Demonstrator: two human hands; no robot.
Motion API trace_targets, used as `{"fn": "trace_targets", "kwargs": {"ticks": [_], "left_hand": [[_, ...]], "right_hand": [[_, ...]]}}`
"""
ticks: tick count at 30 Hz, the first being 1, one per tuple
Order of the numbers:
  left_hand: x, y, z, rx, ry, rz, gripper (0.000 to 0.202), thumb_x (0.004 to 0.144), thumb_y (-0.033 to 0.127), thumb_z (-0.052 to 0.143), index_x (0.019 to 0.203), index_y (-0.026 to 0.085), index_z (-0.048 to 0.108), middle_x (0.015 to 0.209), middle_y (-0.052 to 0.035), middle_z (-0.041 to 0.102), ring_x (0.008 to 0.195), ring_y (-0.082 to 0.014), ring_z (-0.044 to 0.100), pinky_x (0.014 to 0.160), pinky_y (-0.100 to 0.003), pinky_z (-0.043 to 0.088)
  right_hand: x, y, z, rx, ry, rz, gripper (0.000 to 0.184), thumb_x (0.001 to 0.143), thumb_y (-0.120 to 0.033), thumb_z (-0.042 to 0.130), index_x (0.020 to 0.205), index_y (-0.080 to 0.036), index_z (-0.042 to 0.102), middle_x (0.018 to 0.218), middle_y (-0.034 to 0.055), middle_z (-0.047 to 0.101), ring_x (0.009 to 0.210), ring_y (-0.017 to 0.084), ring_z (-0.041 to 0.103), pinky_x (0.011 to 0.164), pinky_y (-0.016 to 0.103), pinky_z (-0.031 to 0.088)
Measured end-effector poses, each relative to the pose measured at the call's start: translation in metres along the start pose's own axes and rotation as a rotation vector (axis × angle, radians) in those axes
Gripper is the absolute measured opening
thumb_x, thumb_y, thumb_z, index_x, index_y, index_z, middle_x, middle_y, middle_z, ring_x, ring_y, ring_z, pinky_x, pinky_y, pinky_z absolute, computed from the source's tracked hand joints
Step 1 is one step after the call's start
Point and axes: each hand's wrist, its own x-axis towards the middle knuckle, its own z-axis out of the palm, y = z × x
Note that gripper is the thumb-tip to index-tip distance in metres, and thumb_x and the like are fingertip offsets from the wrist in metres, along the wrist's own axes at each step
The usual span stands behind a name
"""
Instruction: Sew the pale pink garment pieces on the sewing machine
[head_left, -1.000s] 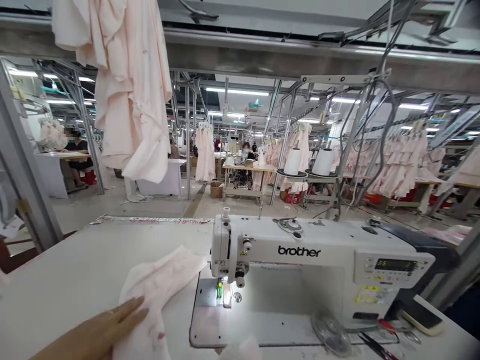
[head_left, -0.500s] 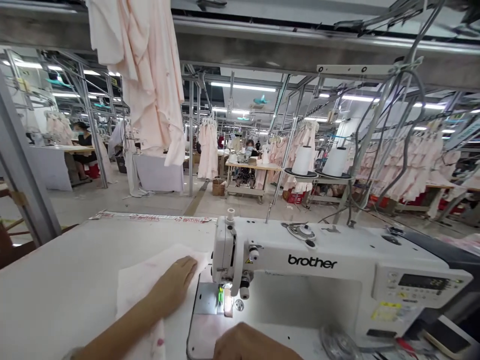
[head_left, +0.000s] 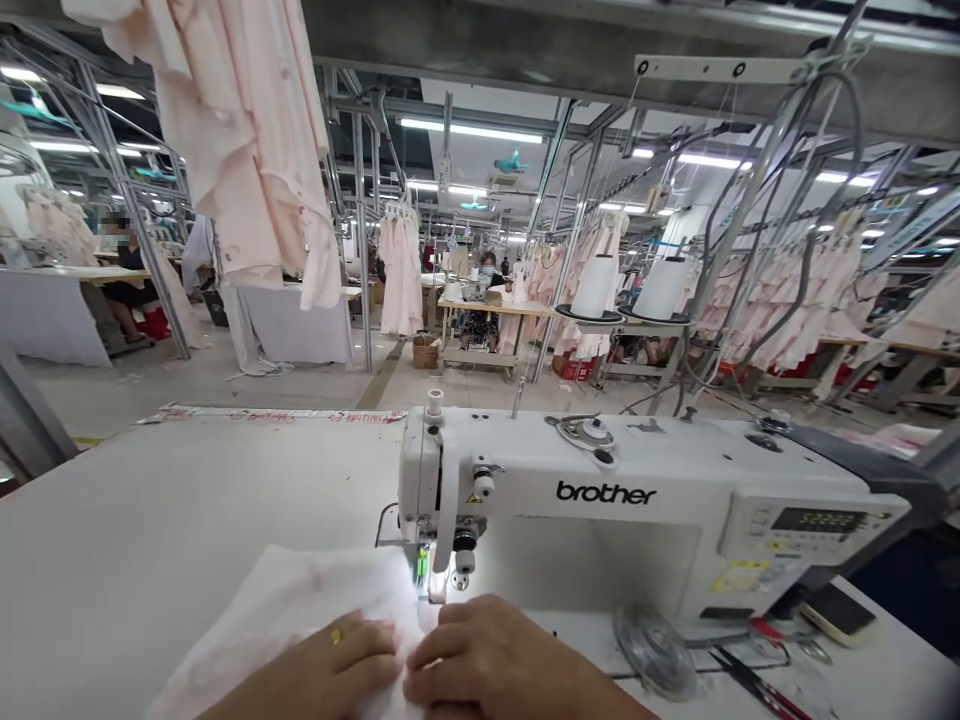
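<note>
A pale pink piece of fabric (head_left: 292,610) lies flat on the white sewing table (head_left: 150,500), its right edge at the needle (head_left: 427,580) of a white Brother sewing machine (head_left: 600,490). My left hand (head_left: 337,665), with a ring on one finger, rests on the fabric with fingers curled, pressing it down. My right hand (head_left: 495,665) sits beside it, fingers bent and pinching the fabric edge just in front of the presser foot. The two hands almost touch.
Scissors (head_left: 757,685) and a clear bobbin case (head_left: 656,650) lie right of the machine, a dark phone (head_left: 836,612) further right. Two white thread cones (head_left: 626,288) stand behind. Pink garments (head_left: 247,150) hang overhead. Other people sit at distant tables.
The fabric has been pulled toward me and spread under the needle. My left hand has drawn back from the far edge, and my right hand has come up beside it onto the fabric.
</note>
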Motion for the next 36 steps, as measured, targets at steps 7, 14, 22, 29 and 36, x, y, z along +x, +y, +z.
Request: {"fn": "trace_targets", "kwargs": {"ticks": [7, 14, 22, 29, 36], "left_hand": [[-0.004, -0.019, 0.037, 0.246, 0.098, 0.038, 0.042, 0.091, 0.023, 0.061, 0.131, 0.031, 0.054, 0.126, -0.0003, 0.068, 0.113, -0.0203, 0.066, 0.104, -0.026, 0.049], [0.018, -0.022, 0.003, 0.168, 0.013, -0.041, 0.066, 0.084, -0.001, 0.049, 0.142, 0.031, 0.045, 0.141, 0.0, 0.057, 0.128, -0.0169, 0.056, 0.116, -0.033, 0.038], [0.029, -0.032, -0.001, 0.14, -0.056, -0.135, 0.055, 0.094, 0.009, 0.047, 0.144, 0.033, 0.045, 0.146, -0.0027, 0.052, 0.133, -0.019, 0.051, 0.116, -0.037, 0.038], [0.024, -0.039, 0.006, 0.164, -0.014, -0.125, 0.061, 0.091, 0.005, 0.049, 0.145, 0.035, 0.044, 0.143, -0.0008, 0.055, 0.13, -0.0203, 0.054, 0.114, -0.038, 0.039], [0.026, -0.032, -0.004, 0.127, -0.035, -0.093, 0.049, 0.093, 0.004, 0.044, 0.134, 0.031, 0.053, 0.138, -0.0015, 0.058, 0.128, -0.0187, 0.054, 0.118, -0.04, 0.033]], "right_hand": [[-0.002, 0.006, 0.014, -0.304, -0.003, -0.057, 0.018, 0.104, -0.033, 0.046, 0.095, -0.022, 0.058, 0.084, -0.005, 0.068, 0.066, 0.012, 0.05, 0.058, 0.028, 0.031], [0.003, 0.011, 0.019, -0.477, 0.041, 0.068, 0.021, 0.1, -0.038, 0.051, 0.09, -0.019, 0.054, 0.081, -0.0019, 0.064, 0.07, 0.015, 0.051, 0.061, 0.031, 0.032], [0.001, 0.012, 0.011, -0.368, 0.06, 0.187, 0.019, 0.1, -0.038, 0.052, 0.111, -0.023, 0.055, 0.103, -0.0021, 0.069, 0.088, 0.016, 0.058, 0.083, 0.03, 0.038], [0.0, 0.009, 0.008, -0.288, 0.051, 0.269, 0.017, 0.1, -0.037, 0.055, 0.112, -0.025, 0.056, 0.113, -0.0028, 0.068, 0.095, 0.015, 0.059, 0.097, 0.03, 0.035], [-0.003, 0.013, 0.009, -0.276, 0.074, 0.262, 0.016, 0.101, -0.036, 0.051, 0.103, -0.023, 0.059, 0.103, -0.0006, 0.068, 0.088, 0.015, 0.057, 0.096, 0.031, 0.035]]}}
